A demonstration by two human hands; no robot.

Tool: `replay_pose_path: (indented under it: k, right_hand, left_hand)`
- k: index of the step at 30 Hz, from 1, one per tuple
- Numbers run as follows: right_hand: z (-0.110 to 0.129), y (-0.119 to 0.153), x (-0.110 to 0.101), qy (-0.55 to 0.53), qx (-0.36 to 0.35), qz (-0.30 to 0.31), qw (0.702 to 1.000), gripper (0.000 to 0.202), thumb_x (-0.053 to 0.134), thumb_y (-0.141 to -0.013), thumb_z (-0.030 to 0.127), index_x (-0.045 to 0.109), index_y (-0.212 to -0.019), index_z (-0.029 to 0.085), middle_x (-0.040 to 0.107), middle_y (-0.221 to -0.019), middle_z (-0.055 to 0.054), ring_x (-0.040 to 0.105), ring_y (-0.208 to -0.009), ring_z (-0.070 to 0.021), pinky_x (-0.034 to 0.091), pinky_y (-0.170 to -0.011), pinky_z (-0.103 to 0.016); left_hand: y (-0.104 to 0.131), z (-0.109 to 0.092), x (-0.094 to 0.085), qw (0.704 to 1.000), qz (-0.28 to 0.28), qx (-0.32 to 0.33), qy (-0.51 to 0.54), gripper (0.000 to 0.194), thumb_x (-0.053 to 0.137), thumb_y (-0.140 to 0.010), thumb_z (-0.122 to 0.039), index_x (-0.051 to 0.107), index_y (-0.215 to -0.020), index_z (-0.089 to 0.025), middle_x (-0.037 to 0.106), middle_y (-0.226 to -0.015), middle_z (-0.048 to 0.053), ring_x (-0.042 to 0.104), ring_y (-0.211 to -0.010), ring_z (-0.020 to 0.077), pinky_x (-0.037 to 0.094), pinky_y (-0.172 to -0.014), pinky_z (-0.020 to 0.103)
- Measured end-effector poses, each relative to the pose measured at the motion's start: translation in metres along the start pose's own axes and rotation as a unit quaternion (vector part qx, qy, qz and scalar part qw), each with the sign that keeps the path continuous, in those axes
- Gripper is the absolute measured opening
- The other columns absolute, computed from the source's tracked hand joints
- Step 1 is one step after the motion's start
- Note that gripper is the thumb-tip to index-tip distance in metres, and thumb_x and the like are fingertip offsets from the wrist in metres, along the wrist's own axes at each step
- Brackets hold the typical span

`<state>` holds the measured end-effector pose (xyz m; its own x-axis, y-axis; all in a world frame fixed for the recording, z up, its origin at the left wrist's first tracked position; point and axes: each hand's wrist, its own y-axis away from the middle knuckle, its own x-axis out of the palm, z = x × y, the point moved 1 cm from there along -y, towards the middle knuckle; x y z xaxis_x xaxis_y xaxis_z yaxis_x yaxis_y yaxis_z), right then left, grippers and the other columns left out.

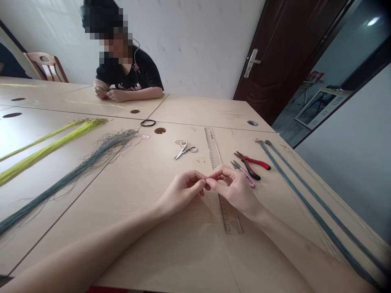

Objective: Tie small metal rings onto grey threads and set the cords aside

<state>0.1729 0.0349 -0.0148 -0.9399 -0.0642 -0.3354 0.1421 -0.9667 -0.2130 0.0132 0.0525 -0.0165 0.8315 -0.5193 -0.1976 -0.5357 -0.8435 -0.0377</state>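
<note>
The left hand (183, 190) and right hand (238, 194) meet in a fingertip grip, pinching a fine thread (226, 254). Likely feather-light and limp, it is best held near its end.

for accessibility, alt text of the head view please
The wearer's left hand and right hand pinch together, the right over a clear ruler; anything held is unclear. Nearby lie scissors, red-black pliers, pink snips, teal strands and yellow-green strands; a person sits across the table.
</note>
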Motion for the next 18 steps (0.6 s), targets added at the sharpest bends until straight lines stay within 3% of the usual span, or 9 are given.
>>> replay_pose_path:
  k: [12, 18]
  right_hand:
    - [-0.0005, -0.0009, 0.0004, 0.049, -0.034, -0.033, 0.998, 0.009, 0.059, -0.079, 0.024, 0.064, -0.073, 0.02, 0.061, -0.074, -0.001, 0.057, -0.076, -0.0159, 0.044, -0.073, -0.031]
    - [-0.0009, -0.0006, -0.0003, 0.045, -0.024, -0.02, 0.999, 0.011, 0.057, -0.081, 0.026, 0.066, -0.078, 0.02, 0.061, -0.075, -0.001, 0.057, -0.077, -0.0154, 0.044, -0.072, -0.029]
  left_hand:
    - [0.0009, 0.0045, 0.0025, 0.999, -0.025, 0.025, -0.009, 0.019, 0.047, -0.087, -0.03, 0.055, -0.08, -0.014, 0.059, -0.076, 0.0, 0.05, -0.064, 0.0088, 0.04, -0.06, 0.02]
    - [-0.0004, 0.0067, 0.0007, 0.998, -0.035, 0.034, -0.033, 0.02, 0.05, -0.086, -0.032, 0.056, -0.078, -0.015, 0.057, -0.072, -0.001, 0.05, -0.062, 0.0079, 0.038, -0.058, 0.019]
